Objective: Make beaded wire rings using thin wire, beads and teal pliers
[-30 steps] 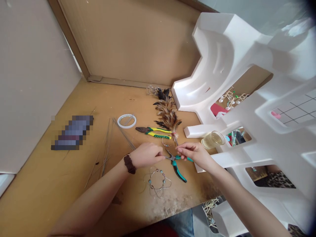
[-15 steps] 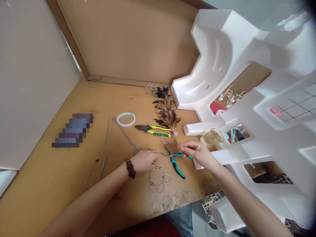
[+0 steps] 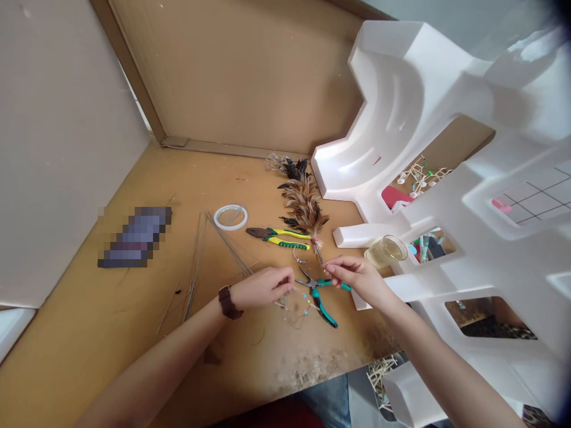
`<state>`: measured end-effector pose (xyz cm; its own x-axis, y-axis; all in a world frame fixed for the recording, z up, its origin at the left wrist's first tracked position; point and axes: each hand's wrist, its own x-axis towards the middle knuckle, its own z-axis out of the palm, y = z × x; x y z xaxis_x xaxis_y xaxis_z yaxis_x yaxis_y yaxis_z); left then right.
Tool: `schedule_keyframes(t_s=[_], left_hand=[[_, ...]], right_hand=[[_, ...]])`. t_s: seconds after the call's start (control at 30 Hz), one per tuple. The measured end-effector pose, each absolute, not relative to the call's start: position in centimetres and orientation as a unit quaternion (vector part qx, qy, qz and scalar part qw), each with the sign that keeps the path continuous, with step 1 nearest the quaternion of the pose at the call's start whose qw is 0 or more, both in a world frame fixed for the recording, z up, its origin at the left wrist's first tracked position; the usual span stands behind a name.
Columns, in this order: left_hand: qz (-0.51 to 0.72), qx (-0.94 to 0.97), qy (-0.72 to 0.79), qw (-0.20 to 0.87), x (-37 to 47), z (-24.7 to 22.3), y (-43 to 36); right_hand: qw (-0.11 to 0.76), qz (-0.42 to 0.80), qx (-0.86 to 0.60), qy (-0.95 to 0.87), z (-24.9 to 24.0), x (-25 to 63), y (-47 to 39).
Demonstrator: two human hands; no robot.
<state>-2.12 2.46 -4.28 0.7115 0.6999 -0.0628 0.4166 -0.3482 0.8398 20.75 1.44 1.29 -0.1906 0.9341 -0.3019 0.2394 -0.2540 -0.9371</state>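
Beads, pale blue among them, ride on a thin silvery wire ring [image 3: 305, 295], and here it is at the near middle of the brown wooden tabletop [image 3: 232, 178], blurred, just under the left hand [image 3: 263, 286]; those fingers are bent in against the thumb and look pinched on its wire; across to the right, the right hand [image 3: 361, 279] has thumb and forefinger closed on a tiny piece [image 3: 325, 264], too small to make out, right by the stem end of the brown and black feather bundle [image 3: 300, 196]; teal-handled pliers [image 3: 328, 312] lie with their jaws apart between the two hands; farther off come the yellow-and-green-handled pliers [image 3: 289, 243], a small beaded wire piece [image 3: 303, 261] just on their near side, and a flat white ring-shaped roll [image 3: 245, 220] to the left. As for progress: beads are already on the ring and wire curves hang about it, so it looks well formed; whether its ends are fastened, I can't tell; long straight wires [image 3: 227, 244] lie loose on the left, apparently unshaped; how much work remains, these views don't settle.
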Motion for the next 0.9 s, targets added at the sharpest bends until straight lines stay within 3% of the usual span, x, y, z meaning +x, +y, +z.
schedule_keyframes(t_s=[0.2,0.5,0.9], left_hand=[[0.277,0.665,0.352,0.598,-1.9,-1.9,4.3],[0.315,0.662,0.363,0.574,-1.3,1.6,5.1],[0.275,0.651,0.34,0.62,-1.2,1.0,5.3]], right_hand=[[0.348,0.558,-0.565,-0.499,0.4,21.3,1.6],[0.366,0.559,-0.546,-0.506,0.0,20.3,1.9],[0.335,0.595,-0.516,-0.517,-0.1,17.2,1.7]])
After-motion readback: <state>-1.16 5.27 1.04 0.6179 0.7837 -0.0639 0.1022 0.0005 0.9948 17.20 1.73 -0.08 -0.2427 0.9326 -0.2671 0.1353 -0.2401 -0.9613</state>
